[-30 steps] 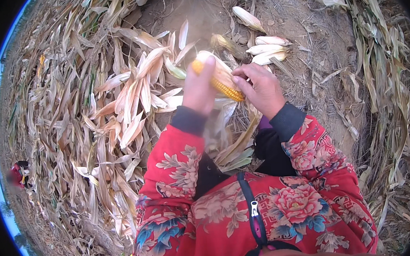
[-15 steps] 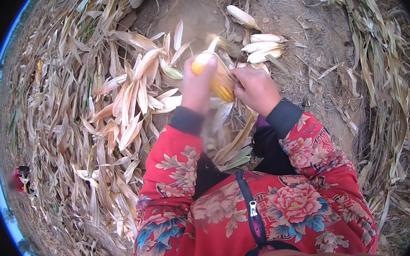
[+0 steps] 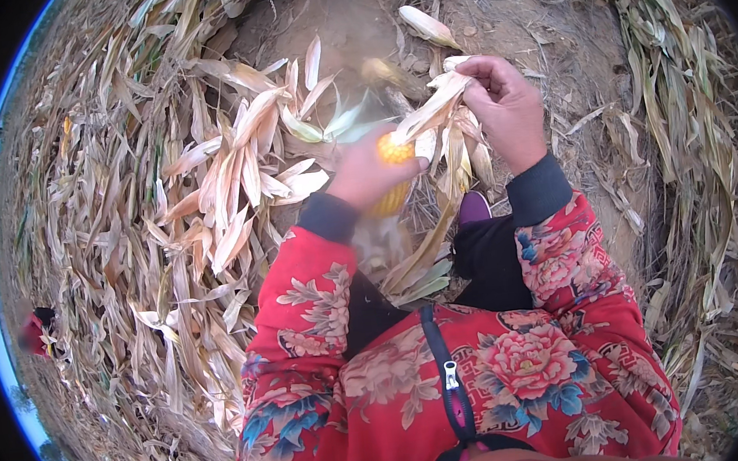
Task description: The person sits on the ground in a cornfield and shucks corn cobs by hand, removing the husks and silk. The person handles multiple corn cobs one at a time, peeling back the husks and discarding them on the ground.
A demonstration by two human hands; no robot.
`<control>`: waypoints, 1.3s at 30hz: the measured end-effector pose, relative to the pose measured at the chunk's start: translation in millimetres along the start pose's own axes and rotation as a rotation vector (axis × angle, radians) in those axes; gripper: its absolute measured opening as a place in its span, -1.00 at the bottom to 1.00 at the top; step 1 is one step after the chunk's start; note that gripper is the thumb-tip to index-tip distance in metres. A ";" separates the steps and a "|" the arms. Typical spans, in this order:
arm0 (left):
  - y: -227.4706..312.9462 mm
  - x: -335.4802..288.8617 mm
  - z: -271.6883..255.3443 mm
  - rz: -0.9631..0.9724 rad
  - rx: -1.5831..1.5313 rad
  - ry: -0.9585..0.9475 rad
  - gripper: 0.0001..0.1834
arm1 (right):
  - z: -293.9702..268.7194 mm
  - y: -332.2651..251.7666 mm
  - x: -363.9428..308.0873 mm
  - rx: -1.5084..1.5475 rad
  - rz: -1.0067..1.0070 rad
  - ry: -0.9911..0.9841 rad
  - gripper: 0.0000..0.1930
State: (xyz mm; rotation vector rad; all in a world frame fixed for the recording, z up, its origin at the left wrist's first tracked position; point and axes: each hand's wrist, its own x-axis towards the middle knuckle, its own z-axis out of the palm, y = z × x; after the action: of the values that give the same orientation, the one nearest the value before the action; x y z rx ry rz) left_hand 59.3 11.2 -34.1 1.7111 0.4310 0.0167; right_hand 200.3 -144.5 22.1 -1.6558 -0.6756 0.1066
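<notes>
My left hand [image 3: 368,176] is wrapped round a yellow corn cob [image 3: 395,148]; bare kernels show above and below the fingers. To its right, my raised right hand [image 3: 508,113] pinches a pale dry corn husk [image 3: 431,113] between thumb and fingers. The husk stretches from the cob's upper end to that hand; whether it is still joined there I cannot tell. More husk strips [image 3: 453,166] hang below the right hand. Just beyond it lies an ear of corn in a whitish husk [image 3: 428,27]; other ears are partly hidden behind the hand.
Loose peeled husks [image 3: 247,144] lie heaped to the left. Dry stalks and leaves [image 3: 675,116] line the right side of the bare soil [image 3: 564,55]. A purple shoe [image 3: 474,207] shows below my hands. Another person [image 3: 37,331] is far off at the left edge.
My right hand has moved up and right, away from the cob, drawing the husk out with it. My left hand has dropped slightly, still holding the cob.
</notes>
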 end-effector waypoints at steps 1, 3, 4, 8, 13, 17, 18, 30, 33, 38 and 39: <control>0.3 1.0 2.4 -0.017 -0.178 0.033 -0.40 | 1.5 -1.8 2.2 0.266 0.136 -0.002 -0.80; 3.7 4.4 -0.5 -0.034 -0.650 0.083 -0.59 | -5.9 1.1 6.3 0.227 0.178 -0.100 -0.54; 6.8 2.1 -3.4 -0.050 -0.882 0.064 -0.61 | -3.6 5.3 4.3 0.166 0.206 -0.158 -0.47; 3.6 8.9 -3.5 -0.067 -1.369 0.045 -0.62 | 27.5 20.4 -30.8 0.159 0.472 -0.567 -0.11; 3.9 11.9 -16.3 0.006 -1.119 0.093 -0.63 | 47.1 15.5 -37.5 -0.119 0.337 -0.767 -0.20; 5.2 12.8 -31.1 0.010 -0.950 0.111 -0.64 | 39.3 8.9 -33.8 -0.308 0.312 -0.782 -0.25; 3.7 14.4 -31.7 0.014 -0.947 0.112 -0.63 | 37.5 6.9 -33.5 -0.351 0.293 -0.771 -0.26; 4.4 14.2 -45.4 -0.251 -1.308 0.526 -0.73 | 50.3 0.9 -59.9 -0.524 0.223 -0.779 -0.35; 14.8 13.6 -45.7 -0.210 -1.307 0.695 -0.75 | 63.1 3.7 -69.0 -0.435 0.312 -0.732 -0.37; 23.1 18.3 -57.7 -0.071 -1.469 0.883 -0.74 | 78.9 -6.4 -90.1 0.599 1.082 -0.691 -0.53; 20.8 19.5 -62.6 -0.049 -1.526 0.803 -0.74 | 79.9 -8.4 -94.9 0.521 1.032 -0.765 -0.55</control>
State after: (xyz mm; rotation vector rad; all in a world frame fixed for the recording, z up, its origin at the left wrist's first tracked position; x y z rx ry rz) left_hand 67.4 73.8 -6.6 0.1126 0.7557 0.8055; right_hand 84.4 -120.1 -15.8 -1.2631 -0.2211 1.5724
